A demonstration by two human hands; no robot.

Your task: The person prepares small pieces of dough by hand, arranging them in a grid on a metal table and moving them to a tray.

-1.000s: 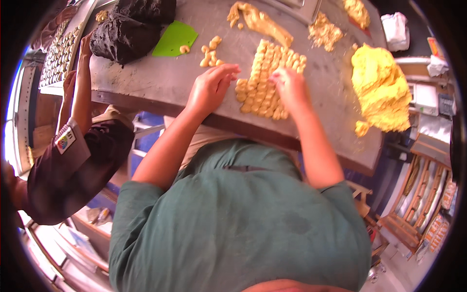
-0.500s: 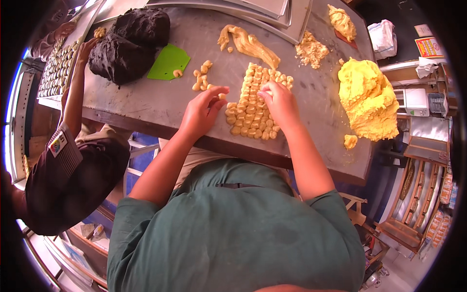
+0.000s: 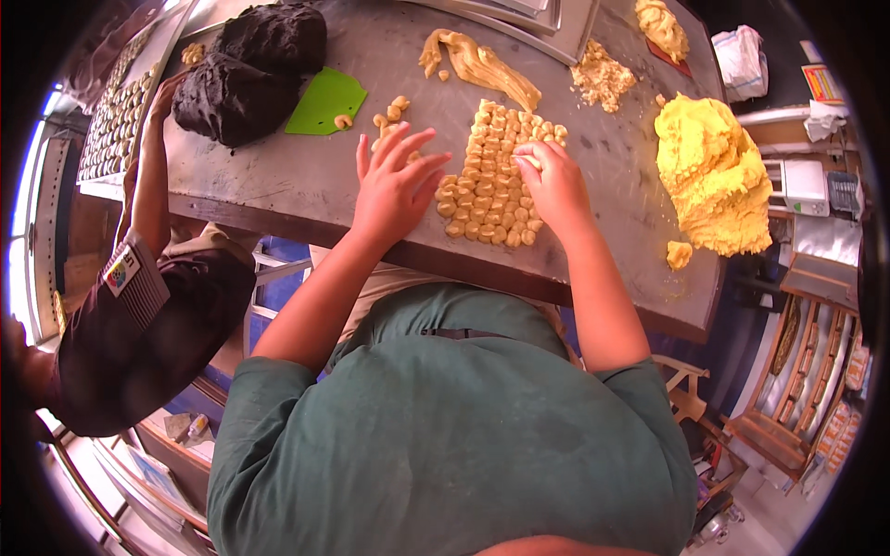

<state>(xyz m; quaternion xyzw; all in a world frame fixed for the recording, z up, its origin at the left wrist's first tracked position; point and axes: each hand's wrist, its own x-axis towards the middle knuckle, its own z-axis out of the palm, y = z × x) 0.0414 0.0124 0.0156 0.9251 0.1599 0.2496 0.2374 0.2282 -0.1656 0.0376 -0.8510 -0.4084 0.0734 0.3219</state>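
My left hand (image 3: 393,190) is open, its fingers spread above the table beside a few loose dough pieces (image 3: 395,108), which it partly covers. With thumb and fingertips my right hand (image 3: 560,188) pinches a small dough piece (image 3: 529,160) over the right side of a packed block of small tan dough pieces (image 3: 487,181). That block lies in close rows near the table's front edge. Beyond it stretches a smooth, twisted strip of tan dough (image 3: 482,74).
A green scraper (image 3: 324,102) lies by large dark dough lumps (image 3: 227,97) at left. Yellow dough (image 3: 712,176) and crumbly dough (image 3: 603,76) sit at right; metal trays (image 3: 528,28) are at the back. A co-worker's arm (image 3: 150,185) reaches toward a filled tray (image 3: 120,130).
My left hand has opened from a curled pinch, its fingers now spread. My right hand has shifted slightly right, with a dough piece now showing in its fingertips. The whole view has shifted slightly.
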